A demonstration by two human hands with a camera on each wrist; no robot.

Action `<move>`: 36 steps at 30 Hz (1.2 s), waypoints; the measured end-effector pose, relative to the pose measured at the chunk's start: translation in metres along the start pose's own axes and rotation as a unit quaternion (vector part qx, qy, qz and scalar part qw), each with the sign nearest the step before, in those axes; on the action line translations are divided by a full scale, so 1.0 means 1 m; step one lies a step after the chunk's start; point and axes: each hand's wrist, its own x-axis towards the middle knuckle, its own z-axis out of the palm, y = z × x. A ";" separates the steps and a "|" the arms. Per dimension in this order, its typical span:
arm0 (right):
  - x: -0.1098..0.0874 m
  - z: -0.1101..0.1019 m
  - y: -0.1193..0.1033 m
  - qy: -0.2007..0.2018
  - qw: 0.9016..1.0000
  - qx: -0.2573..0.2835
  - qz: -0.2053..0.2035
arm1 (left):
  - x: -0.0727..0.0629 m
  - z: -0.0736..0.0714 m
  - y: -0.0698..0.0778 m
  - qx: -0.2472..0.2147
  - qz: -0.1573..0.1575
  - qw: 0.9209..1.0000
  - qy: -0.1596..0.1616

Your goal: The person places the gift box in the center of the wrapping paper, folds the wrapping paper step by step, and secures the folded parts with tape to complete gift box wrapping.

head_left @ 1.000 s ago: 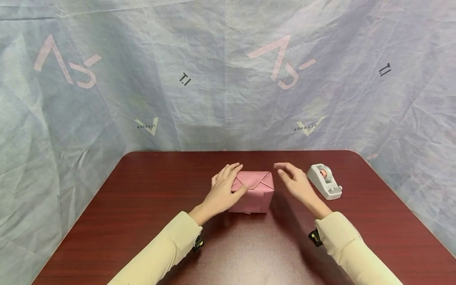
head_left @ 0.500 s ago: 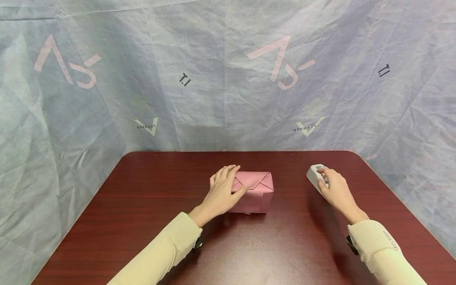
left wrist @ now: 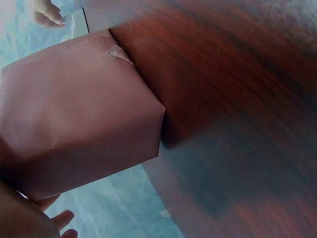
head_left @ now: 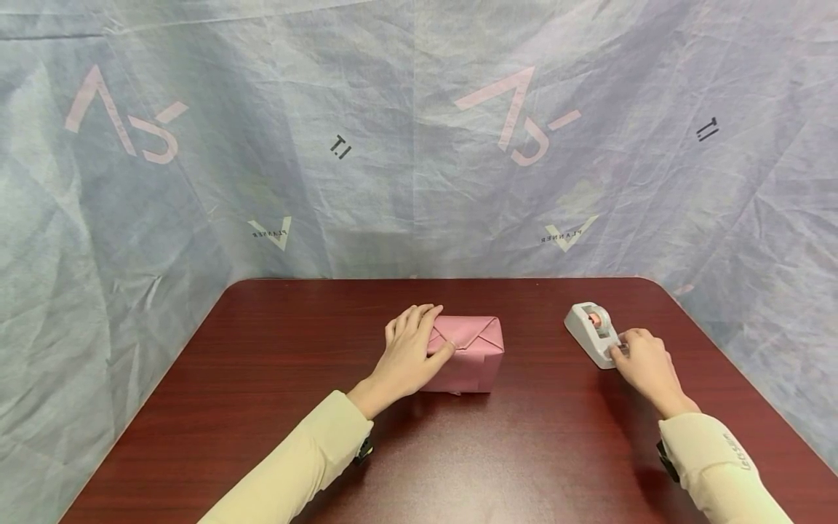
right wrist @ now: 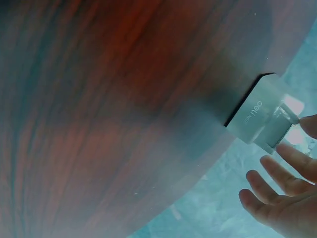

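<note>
A box wrapped in pink paper (head_left: 468,367) sits on the table, with folded flaps on its top. My left hand (head_left: 409,353) holds its left end, thumb over the near top edge and fingers along the far left side. The left wrist view shows the wrapped box (left wrist: 79,109) large, with a small crumple near one edge. At the right stands a white tape dispenser (head_left: 585,331) with a roll of tape inside. My right hand (head_left: 648,367) is at its near end. In the right wrist view, thumb and index finger stand apart on either side of the dispenser's (right wrist: 255,116) toothed cutter.
The dark red wood-grain table (head_left: 275,378) reaches back to a hanging grey-blue cloth (head_left: 393,182) with printed letters. Between box and dispenser lies a stretch of bare tabletop.
My right hand has moved from beside the box to the right, over the dispenser's roll, then nearer to its cutter end. My left hand stays on the box.
</note>
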 end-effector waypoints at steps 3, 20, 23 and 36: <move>-0.001 0.001 0.001 -0.004 1.000 -0.002 0.002 | 0.000 0.000 0.000 0.005 0.001 1.000 0.002; 0.001 0.004 0.000 0.025 0.997 0.052 0.059 | -0.001 0.000 0.001 0.016 0.003 1.000 -0.003; 0.002 0.005 0.001 0.028 0.996 0.062 0.060 | 0.000 0.001 0.001 0.017 0.003 1.000 -0.003; 0.005 0.008 -0.002 0.027 0.993 0.079 0.088 | -0.001 0.000 0.000 0.025 0.005 1.000 -0.007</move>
